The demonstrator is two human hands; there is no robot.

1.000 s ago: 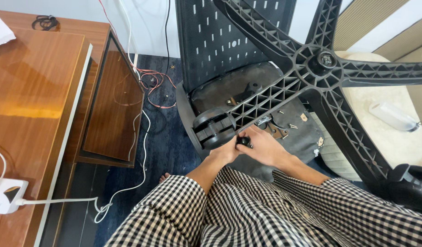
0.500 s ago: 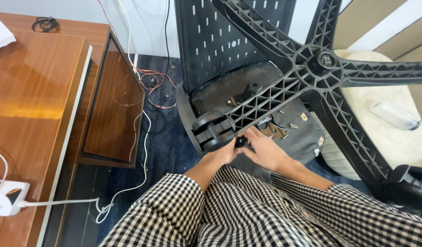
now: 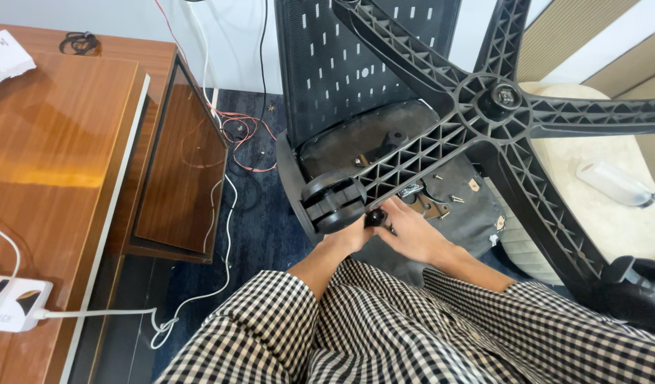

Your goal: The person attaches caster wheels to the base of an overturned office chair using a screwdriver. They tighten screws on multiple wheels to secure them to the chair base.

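A black office chair lies upturned, its star base (image 3: 494, 99) above the seat underside (image 3: 384, 142). My left hand (image 3: 349, 238) and my right hand (image 3: 412, 231) meet just below the twin-wheel caster (image 3: 331, 203) at the end of one base leg. Both hands close around a small black knob-like part (image 3: 375, 217) between them. What it joins to is hidden by my fingers. Loose screws (image 3: 441, 192) and a metal bracket (image 3: 412, 190) lie on the seat underside, just beyond my right hand.
A wooden desk (image 3: 57, 142) stands at the left with a white power strip (image 3: 11, 306) and cable. Red wires (image 3: 242, 135) trail on the dark carpet. A cream cushion (image 3: 590, 213) with a plastic bottle (image 3: 615, 181) sits on the right; another caster (image 3: 636, 284) lies near my right arm.
My hands have shifted only slightly around the small black part beneath the caster. The chair has not moved.
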